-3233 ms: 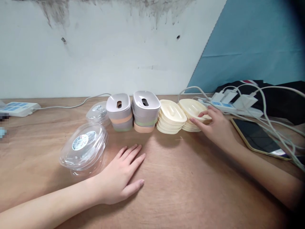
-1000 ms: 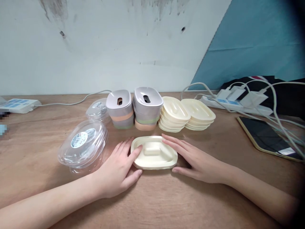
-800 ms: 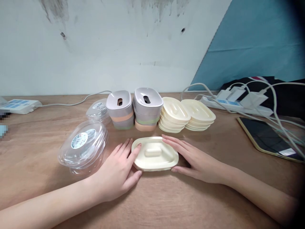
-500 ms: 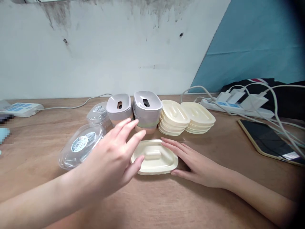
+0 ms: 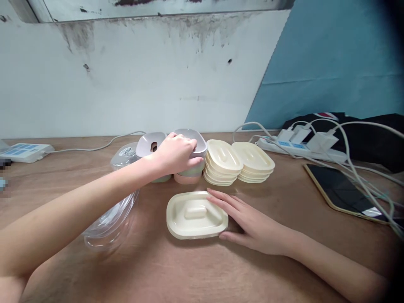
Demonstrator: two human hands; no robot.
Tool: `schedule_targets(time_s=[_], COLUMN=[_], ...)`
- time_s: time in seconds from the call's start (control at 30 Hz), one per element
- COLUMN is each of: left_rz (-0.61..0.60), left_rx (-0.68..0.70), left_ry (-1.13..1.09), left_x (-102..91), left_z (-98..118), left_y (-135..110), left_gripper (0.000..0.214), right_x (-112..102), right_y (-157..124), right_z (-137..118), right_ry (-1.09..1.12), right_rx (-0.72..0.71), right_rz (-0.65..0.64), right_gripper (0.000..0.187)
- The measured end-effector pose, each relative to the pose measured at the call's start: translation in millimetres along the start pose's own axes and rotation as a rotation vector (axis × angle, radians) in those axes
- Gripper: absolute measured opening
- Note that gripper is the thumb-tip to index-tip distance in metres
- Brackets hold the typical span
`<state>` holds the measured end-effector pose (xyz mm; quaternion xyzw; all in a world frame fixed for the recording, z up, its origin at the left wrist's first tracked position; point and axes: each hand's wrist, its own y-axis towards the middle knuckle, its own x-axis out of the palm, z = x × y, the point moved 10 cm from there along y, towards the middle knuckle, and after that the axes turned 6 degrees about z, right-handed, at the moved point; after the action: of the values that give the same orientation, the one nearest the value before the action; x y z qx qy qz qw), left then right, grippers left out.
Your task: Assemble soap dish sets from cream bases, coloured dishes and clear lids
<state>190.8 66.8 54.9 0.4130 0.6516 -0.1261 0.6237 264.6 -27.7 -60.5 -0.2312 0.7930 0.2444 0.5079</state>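
Left arm (image 5: 85, 206) extended forward, left hand (image 5: 179, 152) farther out, palm down, curled (fingertips hidden), right forearm (image 5: 328, 261) angled inward, right hand (image 5: 248, 221) nearer, fingers (image 5: 223, 202) extended, thumb (image 5: 233, 238) apart

The left hand (image 5: 177, 155) has moved from the cream lid (image 5: 195, 216) to a grey stack (image 5: 193, 170).
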Motion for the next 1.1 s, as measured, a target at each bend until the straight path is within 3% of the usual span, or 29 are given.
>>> schedule_targets(time_s=[0.2,0.33,0.47,0.53,0.63,0.77,0.9,1.1], left_rz=[0.068,0.239,0.420,0.473,0.486,0.439,0.338,0.243], left_rx=[-0.043,-0.085,-0.031,0.015,0.051,0.086,0.073,-0.018], left_ry=[-0.075,-0.196,-0.317,-0.385,-0.505,-0.611,-0.770,-0.865], left_x=[-7.3,-33.6,-65.7,-72.7,-62.2,-25.1,5.2,14.7], left_z=[-7,-13,4,19,38,46,38,35], left_y=[-1,-7,-40,-66,-107,-146,-155,-153], left_gripper=[0.031,0.024,0.023,0.022,0.022,0.026,0.028,0.043], right_x=[2,1,-3,-3,-2,-2,-2,-1], right_y=[-1,-1,-1,0,-1,-1,-2,-3], right_z=[0,-2,-3,-1,2,9,11,12], right_ry=[-0.025,-0.028,0.001,0.015,0.029,0.052,0.065,0.032], right_rx=[-0.011,-0.022,-0.034,-0.035,-0.037,0.000,0.022,0.031], right_rz=[-0.019,-0.008,0.036,0.037,0.011,-0.012,-0.023,-0.037], right_gripper=[0.068,0.067,0.068,0.070,0.073,0.075,0.076,0.078])
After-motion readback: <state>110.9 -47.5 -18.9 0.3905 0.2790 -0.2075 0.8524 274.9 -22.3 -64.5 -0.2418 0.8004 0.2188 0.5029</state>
